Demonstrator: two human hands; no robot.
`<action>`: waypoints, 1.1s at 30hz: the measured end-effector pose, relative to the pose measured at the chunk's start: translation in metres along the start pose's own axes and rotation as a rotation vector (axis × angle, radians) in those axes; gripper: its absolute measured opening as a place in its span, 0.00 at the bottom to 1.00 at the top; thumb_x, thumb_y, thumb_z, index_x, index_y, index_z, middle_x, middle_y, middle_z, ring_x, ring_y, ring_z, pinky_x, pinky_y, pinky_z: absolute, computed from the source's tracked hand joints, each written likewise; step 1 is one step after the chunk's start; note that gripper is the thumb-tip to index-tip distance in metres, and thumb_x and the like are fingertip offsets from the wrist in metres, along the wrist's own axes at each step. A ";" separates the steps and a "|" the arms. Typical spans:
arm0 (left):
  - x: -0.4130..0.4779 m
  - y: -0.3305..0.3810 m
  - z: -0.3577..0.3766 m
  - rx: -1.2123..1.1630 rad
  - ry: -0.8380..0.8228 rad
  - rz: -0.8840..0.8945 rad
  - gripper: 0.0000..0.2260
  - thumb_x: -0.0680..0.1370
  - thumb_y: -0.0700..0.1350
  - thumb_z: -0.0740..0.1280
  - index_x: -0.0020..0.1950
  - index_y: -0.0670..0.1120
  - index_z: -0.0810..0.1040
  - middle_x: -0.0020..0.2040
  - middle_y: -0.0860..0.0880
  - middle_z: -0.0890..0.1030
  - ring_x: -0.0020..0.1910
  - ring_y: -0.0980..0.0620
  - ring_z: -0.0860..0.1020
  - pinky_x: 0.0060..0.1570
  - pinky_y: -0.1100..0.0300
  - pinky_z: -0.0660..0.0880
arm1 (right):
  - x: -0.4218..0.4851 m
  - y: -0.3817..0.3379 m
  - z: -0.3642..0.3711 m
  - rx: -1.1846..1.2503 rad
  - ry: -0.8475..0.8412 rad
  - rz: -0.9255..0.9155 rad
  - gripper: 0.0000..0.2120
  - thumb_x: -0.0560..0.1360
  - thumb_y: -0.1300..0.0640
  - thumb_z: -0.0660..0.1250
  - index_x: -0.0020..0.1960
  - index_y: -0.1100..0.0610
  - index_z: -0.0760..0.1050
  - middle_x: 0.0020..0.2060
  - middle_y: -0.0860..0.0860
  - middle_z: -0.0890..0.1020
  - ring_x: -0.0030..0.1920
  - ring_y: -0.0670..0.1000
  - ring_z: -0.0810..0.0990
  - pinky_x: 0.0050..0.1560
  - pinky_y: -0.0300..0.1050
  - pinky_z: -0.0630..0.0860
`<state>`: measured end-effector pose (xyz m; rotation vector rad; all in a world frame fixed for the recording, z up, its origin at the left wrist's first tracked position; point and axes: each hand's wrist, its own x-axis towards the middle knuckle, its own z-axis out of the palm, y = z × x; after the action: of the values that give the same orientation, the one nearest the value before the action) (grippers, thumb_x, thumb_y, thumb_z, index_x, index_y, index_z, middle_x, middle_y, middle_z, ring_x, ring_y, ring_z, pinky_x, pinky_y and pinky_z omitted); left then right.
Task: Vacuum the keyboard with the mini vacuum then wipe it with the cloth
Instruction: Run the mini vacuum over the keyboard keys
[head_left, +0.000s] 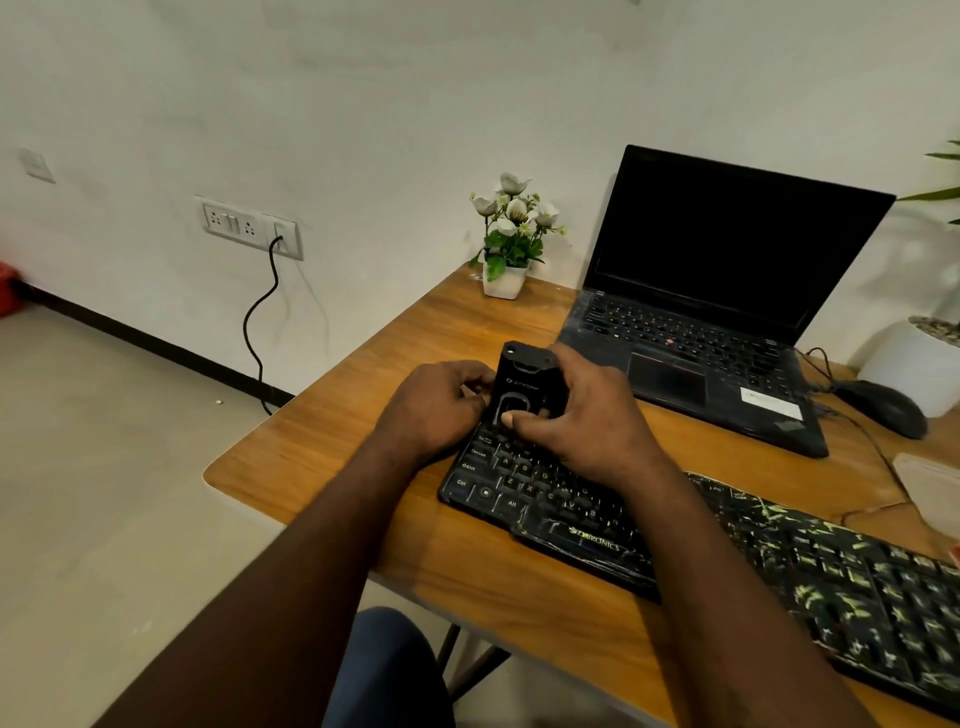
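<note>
Table (322, 441): wooden, rounded corner.
Front: black keyboard (779, 561), set slantwise.
Back: open laptop (701, 364), flower pot (505, 280) to its left.
Right: mouse (883, 408), white planter (909, 374), pale cloth (930, 483).

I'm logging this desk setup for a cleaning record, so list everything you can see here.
mini vacuum: one, black, upright at the keyboard's left end, between both hands
keyboard: one, black with yellow-green marks, along the desk's front
laptop: one, black, open, screen dark, back of desk
mouse: one, black, corded, right of laptop
flower pot: one, white, white flowers, left of laptop
planter: one, white, far right, cut off
cloth: one, pale, right edge, cut off
desk: one, brown wood, against the wall
socket panel: one, white, on wall, black cable plugged in
left hand: one, holds the vacuum's left side
right hand: one, grips the vacuum, thumb on its front
</note>
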<state>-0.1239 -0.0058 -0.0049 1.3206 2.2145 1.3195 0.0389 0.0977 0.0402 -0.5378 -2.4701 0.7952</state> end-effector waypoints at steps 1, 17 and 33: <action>-0.002 0.003 -0.001 -0.009 0.005 0.009 0.12 0.73 0.47 0.68 0.44 0.66 0.83 0.42 0.59 0.85 0.40 0.55 0.83 0.44 0.51 0.82 | -0.002 -0.002 0.002 0.004 -0.030 -0.010 0.23 0.69 0.54 0.81 0.60 0.49 0.77 0.48 0.44 0.84 0.43 0.41 0.83 0.43 0.37 0.82; 0.000 -0.001 0.000 0.023 0.021 0.034 0.15 0.76 0.42 0.69 0.41 0.64 0.83 0.40 0.56 0.86 0.39 0.54 0.84 0.43 0.48 0.83 | -0.011 -0.006 -0.015 0.064 -0.237 -0.038 0.19 0.68 0.54 0.82 0.55 0.48 0.78 0.42 0.49 0.85 0.39 0.48 0.84 0.41 0.49 0.83; 0.003 -0.007 0.003 0.059 0.007 0.024 0.10 0.80 0.45 0.68 0.47 0.60 0.85 0.45 0.56 0.85 0.44 0.57 0.82 0.48 0.51 0.82 | -0.020 0.011 -0.034 0.038 -0.035 0.093 0.26 0.68 0.54 0.82 0.62 0.48 0.76 0.49 0.45 0.84 0.46 0.45 0.85 0.41 0.37 0.82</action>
<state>-0.1278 -0.0029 -0.0118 1.3696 2.2658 1.2774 0.0762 0.1109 0.0511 -0.6337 -2.4713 0.8934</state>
